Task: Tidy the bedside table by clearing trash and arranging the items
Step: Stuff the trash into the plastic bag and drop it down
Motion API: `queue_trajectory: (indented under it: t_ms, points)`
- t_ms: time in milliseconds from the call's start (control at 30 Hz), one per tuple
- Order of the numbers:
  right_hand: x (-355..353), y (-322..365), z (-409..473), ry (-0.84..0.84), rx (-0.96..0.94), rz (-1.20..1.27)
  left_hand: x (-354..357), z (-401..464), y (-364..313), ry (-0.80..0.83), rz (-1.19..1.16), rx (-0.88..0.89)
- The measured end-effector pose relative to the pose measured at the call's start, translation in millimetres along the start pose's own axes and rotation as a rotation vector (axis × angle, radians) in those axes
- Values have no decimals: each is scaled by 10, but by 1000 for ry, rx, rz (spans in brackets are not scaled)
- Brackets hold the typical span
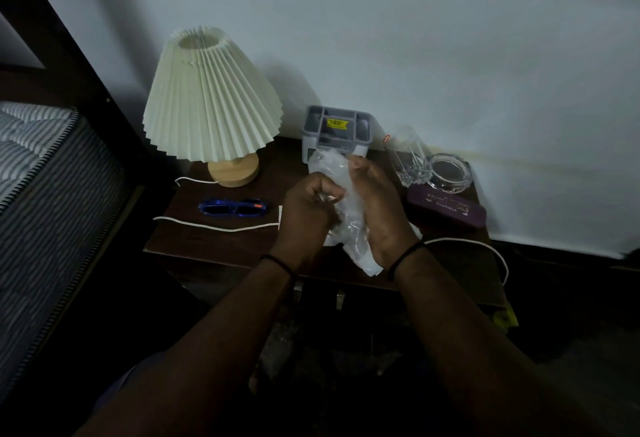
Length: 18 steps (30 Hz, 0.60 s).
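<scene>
The clear plastic wrapper (341, 194) is the trash I am handling now, and it is in the air just above the front part of the table (221, 246), between my two hands. My left hand (304, 208) is closed around its middle with curled fingers, and my right hand (375, 201) grips it from the other side, fingers bent over the top. I judge I hold it this way to crumple it into a small ball, so it is easy to carry away. A white loose end hangs down below my right wrist.

The other items wait on the table. The blue glasses (231, 208) lie flat near the front left, beside the white cable (214, 226), which crosses the table and probably belongs to the lamp (211, 97) at the back left. The grey organizer (337, 130) stands behind my hands. To the right are a drinking glass (408, 156), a glass ashtray (448, 172) and a purple case (446, 208), close together near the wall.
</scene>
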State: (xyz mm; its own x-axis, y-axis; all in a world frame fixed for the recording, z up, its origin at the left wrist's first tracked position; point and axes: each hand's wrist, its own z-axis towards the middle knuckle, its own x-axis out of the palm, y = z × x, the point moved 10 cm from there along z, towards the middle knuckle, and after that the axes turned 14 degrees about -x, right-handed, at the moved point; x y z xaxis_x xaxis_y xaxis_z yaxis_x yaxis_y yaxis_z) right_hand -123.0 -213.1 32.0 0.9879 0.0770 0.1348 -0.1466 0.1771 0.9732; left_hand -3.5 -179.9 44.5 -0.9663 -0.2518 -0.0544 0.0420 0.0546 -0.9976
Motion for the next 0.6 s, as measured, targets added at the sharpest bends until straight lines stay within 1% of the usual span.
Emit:
queue_trajectory:
  t_ms: [100,133,233,267,333,400,467,533,600]
  points:
    - [-29,57,-26,-45,-35,0,-25,-82,-113,-63,47,124]
    - [-25,74,-38,-55,-40,-3,-45,-108,-126,-98,76,130]
    - [-34,150,-40,-73,-68,-41,-194,-162,-136,-262,246,67]
    - [-70,172,-33,-82,-81,-60,-212,-173,-174,-278,281,74]
    - [-128,170,-27,-87,-61,-55,-193,-154,-198,-216,245,81]
    - [-156,115,-41,-61,-6,-6,-83,-102,-143,-53,129,33]
    - [-187,81,-40,-42,39,58,56,-77,-92,102,84,-38]
    - [-224,69,-40,-70,96,129,161,-103,-95,214,25,-69]
    - [-269,0,-57,-127,173,192,240,-141,-114,279,11,-74]
